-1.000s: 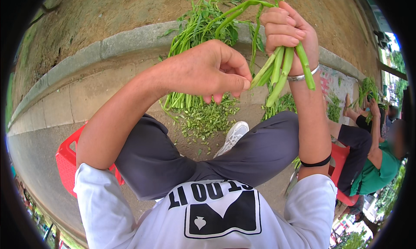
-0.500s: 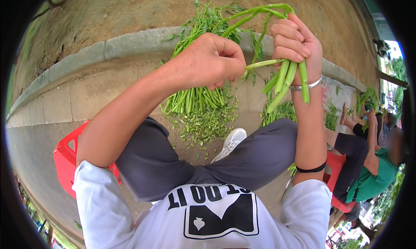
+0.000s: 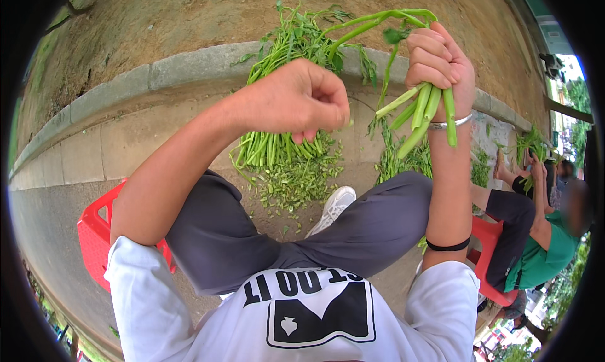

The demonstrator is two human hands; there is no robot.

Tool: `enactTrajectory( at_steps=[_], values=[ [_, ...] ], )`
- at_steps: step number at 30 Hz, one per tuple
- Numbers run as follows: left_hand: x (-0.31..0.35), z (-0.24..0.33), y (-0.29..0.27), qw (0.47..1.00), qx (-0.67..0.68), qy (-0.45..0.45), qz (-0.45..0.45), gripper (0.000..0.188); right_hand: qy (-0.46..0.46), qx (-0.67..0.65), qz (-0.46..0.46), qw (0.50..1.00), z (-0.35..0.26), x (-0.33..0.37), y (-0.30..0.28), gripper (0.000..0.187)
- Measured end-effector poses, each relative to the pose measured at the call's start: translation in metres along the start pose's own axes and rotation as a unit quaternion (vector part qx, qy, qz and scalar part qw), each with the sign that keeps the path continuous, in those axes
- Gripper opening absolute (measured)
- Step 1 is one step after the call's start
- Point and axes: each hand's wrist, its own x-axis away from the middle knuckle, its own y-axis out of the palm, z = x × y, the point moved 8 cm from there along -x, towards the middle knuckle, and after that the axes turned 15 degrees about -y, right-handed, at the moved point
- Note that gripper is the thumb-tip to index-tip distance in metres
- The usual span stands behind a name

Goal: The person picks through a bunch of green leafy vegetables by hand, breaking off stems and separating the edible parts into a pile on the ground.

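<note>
My right hand (image 3: 441, 69) is raised and wrapped round a small bunch of water spinach (image 3: 419, 110). Its cut stem ends hang below the fist, while the long stems arch over to the left above it. Left of that, my left hand (image 3: 293, 100) is closed in a pinch, apart from the bunch. A tiny pale-green bit of stem shows at its fingertips; the rest is hidden by the fingers. Behind and below the left hand lies a large heap of water spinach (image 3: 277, 149), partly covered by it. Short snapped pieces (image 3: 290, 188) are scattered on the ground in front.
Another pile of greens (image 3: 413, 163) lies beyond my right knee. A stone kerb (image 3: 183, 72) crosses behind, with bare soil (image 3: 170, 21) past it. Red plastic stools (image 3: 94, 236) stand at both sides. At right, a person in a green top (image 3: 545, 255) sits holding greens.
My left hand has pulled away from the stem end it was pinching and moved slightly left. My right hand has shifted a little right with the bunch, and a leaf now shows beside it.
</note>
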Motion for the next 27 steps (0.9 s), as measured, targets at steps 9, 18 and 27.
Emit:
enactTrajectory(
  at_steps=[9,18,27],
  values=[
    [0.015,-0.001,0.028,0.988,-0.081,0.010,-0.132,0.006,-0.009,0.064,0.022,0.998,0.010,-0.006,-0.011,0.026],
    [0.013,0.011,0.013,1.000,-0.018,-0.006,-0.002,0.014,-0.095,0.216,0.041,0.971,0.007,-0.008,-0.016,0.026],
    [0.010,0.022,0.007,0.978,-0.089,0.137,0.130,0.012,-0.132,0.286,0.086,0.945,0.008,-0.009,-0.025,0.023]
  ],
)
